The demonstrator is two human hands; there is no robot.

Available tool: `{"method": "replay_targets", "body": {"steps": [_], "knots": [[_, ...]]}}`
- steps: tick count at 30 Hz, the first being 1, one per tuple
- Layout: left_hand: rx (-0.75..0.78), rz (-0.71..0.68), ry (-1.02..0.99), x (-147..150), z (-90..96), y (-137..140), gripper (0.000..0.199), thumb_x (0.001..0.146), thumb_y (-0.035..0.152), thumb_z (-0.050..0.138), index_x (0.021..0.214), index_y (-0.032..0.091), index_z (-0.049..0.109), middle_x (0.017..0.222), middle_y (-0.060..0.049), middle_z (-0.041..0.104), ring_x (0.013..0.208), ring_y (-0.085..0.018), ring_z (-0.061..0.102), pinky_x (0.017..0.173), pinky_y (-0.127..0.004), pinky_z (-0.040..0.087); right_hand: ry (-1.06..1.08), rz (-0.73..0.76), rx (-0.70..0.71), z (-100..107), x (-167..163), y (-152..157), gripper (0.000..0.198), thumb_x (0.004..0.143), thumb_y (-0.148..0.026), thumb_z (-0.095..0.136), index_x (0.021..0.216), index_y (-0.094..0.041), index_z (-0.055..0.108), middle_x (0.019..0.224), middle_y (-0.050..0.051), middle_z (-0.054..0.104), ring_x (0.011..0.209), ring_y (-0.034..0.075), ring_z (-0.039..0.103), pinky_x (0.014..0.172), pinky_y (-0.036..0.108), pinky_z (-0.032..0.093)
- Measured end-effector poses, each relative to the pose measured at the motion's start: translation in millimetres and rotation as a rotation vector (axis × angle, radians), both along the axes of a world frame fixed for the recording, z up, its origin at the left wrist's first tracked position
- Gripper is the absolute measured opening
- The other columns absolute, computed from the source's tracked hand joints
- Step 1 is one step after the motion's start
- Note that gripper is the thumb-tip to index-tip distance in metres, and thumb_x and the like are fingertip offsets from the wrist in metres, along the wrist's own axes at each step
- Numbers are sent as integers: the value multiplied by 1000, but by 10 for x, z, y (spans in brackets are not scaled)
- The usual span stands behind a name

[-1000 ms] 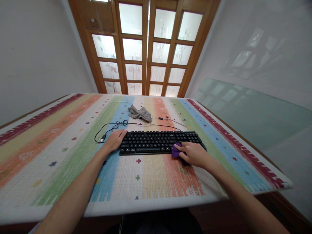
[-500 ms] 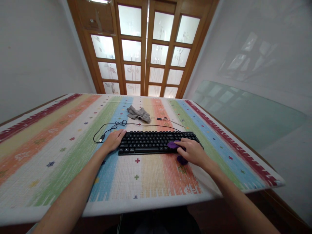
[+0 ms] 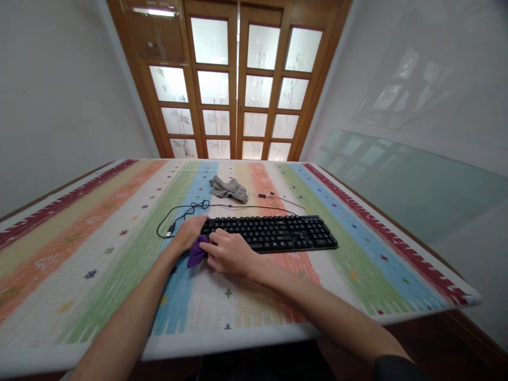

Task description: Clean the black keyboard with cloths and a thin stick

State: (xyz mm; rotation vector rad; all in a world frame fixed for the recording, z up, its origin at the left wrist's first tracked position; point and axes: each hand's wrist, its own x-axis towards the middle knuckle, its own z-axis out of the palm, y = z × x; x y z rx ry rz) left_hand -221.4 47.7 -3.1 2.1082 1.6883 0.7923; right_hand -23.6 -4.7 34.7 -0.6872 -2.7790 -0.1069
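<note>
A black keyboard (image 3: 296,233) lies flat on the patterned tablecloth, its keys facing up. My left hand (image 3: 189,234) grips the keyboard's left end, fingers reaching to its back corner. Close beside it, my right hand (image 3: 230,254) is closed on a purple cloth (image 3: 197,253) at the front left of the keys. Part of the cloth hangs over the keyboard's front left corner, and my right hand hides some of the keys there. The keyboard's black cable (image 3: 230,205) runs behind it to a loose USB plug (image 3: 170,229) on the left.
A crumpled grey cloth (image 3: 229,189) lies behind the keyboard. Right of it are a small black piece (image 3: 262,196) and a thin stick-like item (image 3: 288,201). The striped tablecloth (image 3: 119,264) covers the table, whose front edge is near me. Glazed wooden doors (image 3: 238,79) stand beyond.
My right hand has moved left with the purple cloth, from the keyboard's right part to its front left corner. The left hand stays at the left end. The view has shifted slightly.
</note>
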Motion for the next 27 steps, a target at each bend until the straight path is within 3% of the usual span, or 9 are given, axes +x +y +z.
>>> {"method": "replay_targets", "body": {"steps": [6, 12, 15, 23, 27], "knots": [[-21, -1, -9, -5, 9, 6, 53, 98, 49, 15, 94, 23, 62, 105, -12, 73, 104, -27, 65, 102, -42, 46, -97, 28, 28, -129, -194, 7, 26, 100, -16, 40, 108, -7, 63, 104, 14, 61, 95, 23, 53, 59, 31, 49], [-17, 29, -16, 6, 14, -9, 54, 97, 51, 16, 92, 23, 62, 105, -11, 73, 104, -28, 66, 99, -42, 47, -185, 89, 67, -99, -101, -17, 25, 98, -13, 44, 89, -11, 67, 98, 13, 60, 93, 24, 52, 55, 32, 47], [-10, 33, -16, 4, 10, -8, 54, 98, 51, 17, 91, 23, 62, 104, -11, 74, 105, -28, 66, 100, -42, 47, -196, 91, 72, -97, -33, -18, 25, 98, -13, 44, 90, -10, 67, 99, 13, 59, 92, 24, 51, 55, 32, 47], [-21, 43, 19, 22, 25, -9, 58, 96, 52, 16, 97, 21, 65, 109, -11, 73, 109, -27, 65, 102, -41, 45, -194, -91, 93, -191, 36, -158, 22, 97, -8, 42, 95, -8, 64, 97, 14, 58, 90, 23, 52, 56, 29, 48], [-16, 41, 19, 20, 21, -4, 58, 95, 53, 16, 97, 21, 65, 107, -11, 74, 107, -27, 66, 102, -41, 45, -198, -102, 83, -203, 67, -184, 21, 96, -7, 43, 95, -8, 64, 96, 14, 58, 90, 23, 52, 55, 30, 48]]}}
